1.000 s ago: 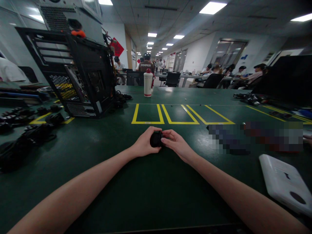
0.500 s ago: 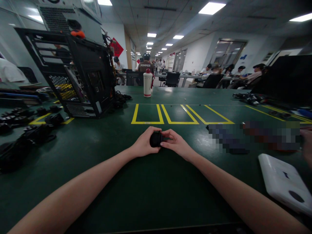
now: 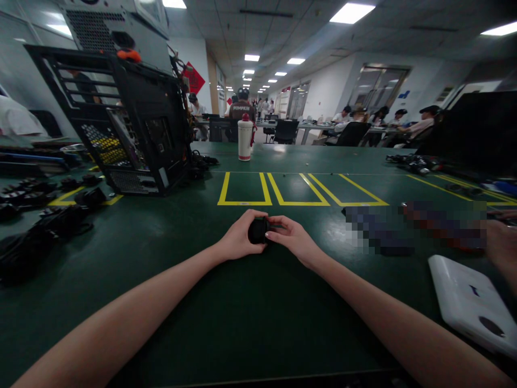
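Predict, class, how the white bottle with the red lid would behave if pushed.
The white bottle would probably tip if pushed near its red lid, being taller than it is wide. Nudged near the base, it might slide, since the green tabletop looks smooth and shiny. Once toppled, it could roll, as its body looks round.

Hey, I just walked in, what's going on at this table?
Someone is handling a small, rounded black object with bare hands above a dark green tabletop. The left hand curls around it, while the right hand has its fingertips at its right side. What the object is can't be made out. Beyond the hands are rectangular outlines of yellow tape and an upright white bottle with a red cap. Another person's blurred hand shows at the right edge.
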### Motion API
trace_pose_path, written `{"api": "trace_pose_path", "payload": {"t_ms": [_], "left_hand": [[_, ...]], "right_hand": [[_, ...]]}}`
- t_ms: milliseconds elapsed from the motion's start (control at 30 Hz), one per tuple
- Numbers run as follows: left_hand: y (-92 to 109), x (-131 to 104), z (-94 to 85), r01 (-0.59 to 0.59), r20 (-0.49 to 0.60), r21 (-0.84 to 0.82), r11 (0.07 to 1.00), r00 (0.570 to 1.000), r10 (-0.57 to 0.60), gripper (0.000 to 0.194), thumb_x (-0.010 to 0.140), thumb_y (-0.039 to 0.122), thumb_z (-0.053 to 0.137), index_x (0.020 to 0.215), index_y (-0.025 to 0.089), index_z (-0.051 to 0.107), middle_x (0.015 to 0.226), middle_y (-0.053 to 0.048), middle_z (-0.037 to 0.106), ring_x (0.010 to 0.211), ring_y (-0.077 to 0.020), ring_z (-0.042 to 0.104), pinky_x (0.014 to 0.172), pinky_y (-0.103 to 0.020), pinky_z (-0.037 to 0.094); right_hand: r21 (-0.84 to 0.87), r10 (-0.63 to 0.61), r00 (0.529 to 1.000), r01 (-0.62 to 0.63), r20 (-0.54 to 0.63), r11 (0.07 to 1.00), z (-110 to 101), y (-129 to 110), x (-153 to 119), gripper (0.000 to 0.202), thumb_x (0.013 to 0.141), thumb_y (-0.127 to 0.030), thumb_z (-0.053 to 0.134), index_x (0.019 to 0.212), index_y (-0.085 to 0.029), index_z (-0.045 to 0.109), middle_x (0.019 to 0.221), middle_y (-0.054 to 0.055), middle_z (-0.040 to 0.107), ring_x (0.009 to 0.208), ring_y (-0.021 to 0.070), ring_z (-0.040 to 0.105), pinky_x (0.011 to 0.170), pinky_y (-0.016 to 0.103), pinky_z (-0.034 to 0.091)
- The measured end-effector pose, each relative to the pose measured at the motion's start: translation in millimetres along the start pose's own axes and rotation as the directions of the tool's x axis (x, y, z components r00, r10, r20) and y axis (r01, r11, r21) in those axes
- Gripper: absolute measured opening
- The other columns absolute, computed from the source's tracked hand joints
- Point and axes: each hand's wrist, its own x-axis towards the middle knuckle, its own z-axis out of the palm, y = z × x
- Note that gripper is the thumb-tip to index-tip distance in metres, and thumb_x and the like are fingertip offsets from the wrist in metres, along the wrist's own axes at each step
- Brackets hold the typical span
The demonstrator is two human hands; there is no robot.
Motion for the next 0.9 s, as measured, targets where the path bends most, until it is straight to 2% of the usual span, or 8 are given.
{"api": "trace_pose_path", "payload": {"t_ms": [233, 467, 733, 900], "left_hand": [[-1.8, -0.1, 0.3, -0.003, 0.004, -0.020, 1.000, 1.000, 0.003, 0.059, 0.060, 0.018, 0.065, 0.114, 0.020, 0.040, 0.110, -0.007, 0.048, 0.099, -0.0218, 0.050, 0.084, -0.036, 0.043], [-0.9, -0.4, -0.4, -0.002, 0.001, -0.001, 1.000, 1.000, 0.002, 0.060, 0.060, 0.020, 0.065, 0.114, 0.021, 0.040, 0.110, -0.007, 0.048, 0.098, -0.0221, 0.050, 0.083, -0.037, 0.043], [-0.6, -0.1, 0.7, -0.013, -0.013, -0.008, 1.000, 1.000, 0.013, 0.059, 0.059, 0.017, 0.065, 0.113, 0.020, 0.041, 0.109, -0.007, 0.049, 0.098, -0.0219, 0.050, 0.085, -0.037, 0.042], [-0.3, 0.0, 0.5, 0.007, 0.001, -0.018, 1.000, 1.000, -0.007, 0.059, 0.060, 0.018, 0.064, 0.114, 0.021, 0.040, 0.110, -0.007, 0.049, 0.099, -0.0226, 0.050, 0.085, -0.038, 0.042]], "right_hand": [[0.040, -0.063, 0.997, 0.061, 0.047, 0.997, -0.1, 3.0, -1.7, 0.032, 0.064, -0.017, 0.066, 0.092, -0.022, 0.051, 0.101, 0.001, 0.056, 0.094, 0.0157, 0.057, 0.086, 0.035, 0.045], [-0.008, -0.060, 0.998, 0.060, -0.034, 0.998, 1.7, 0.4, -0.8, 0.019, 0.070, -0.025, 0.063, 0.085, -0.020, 0.053, 0.091, 0.000, 0.057, 0.084, 0.0135, 0.059, 0.082, 0.034, 0.045], [0.012, -0.035, 0.999, 0.035, -0.017, 0.999, 1.3, 2.8, 0.5, 0.030, 0.068, -0.019, 0.063, 0.095, -0.020, 0.052, 0.101, 0.003, 0.057, 0.098, 0.0161, 0.056, 0.091, 0.036, 0.041], [-0.017, -0.074, 0.997, 0.074, -0.012, 0.997, 1.5, 3.7, -3.0, 0.030, 0.066, -0.019, 0.066, 0.092, -0.022, 0.052, 0.101, 0.001, 0.055, 0.093, 0.0159, 0.058, 0.084, 0.035, 0.045]]}}
